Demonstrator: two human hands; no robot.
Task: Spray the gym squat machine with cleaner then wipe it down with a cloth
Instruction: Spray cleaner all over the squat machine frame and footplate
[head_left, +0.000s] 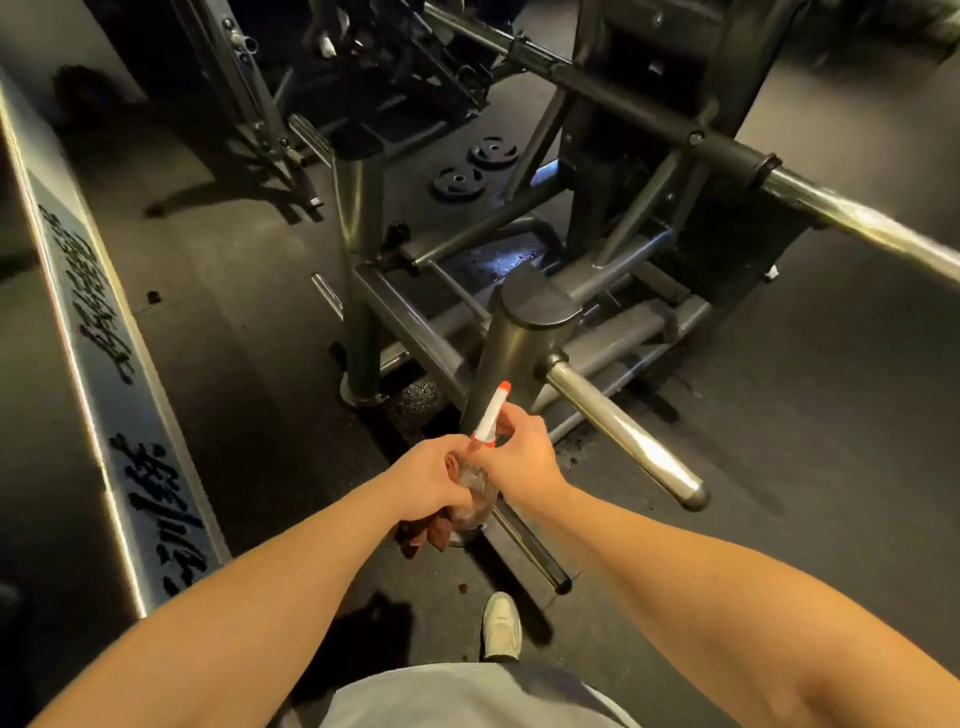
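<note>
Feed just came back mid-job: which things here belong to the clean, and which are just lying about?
For the job: spray bottle, gripped by left hand and right hand; cloth, held in the left hand; squat machine.
Lying about: two weight plates; lettered beam.

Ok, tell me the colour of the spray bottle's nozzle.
The nozzle is white with an orange-red tip, clearest in the head view.

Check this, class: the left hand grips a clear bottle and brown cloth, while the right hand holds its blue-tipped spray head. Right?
Wrong in one respect: the head view shows the spray head has an orange tip, not blue. The left hand does grip the bottle and brown cloth, and the right hand holds the spray head.
</note>
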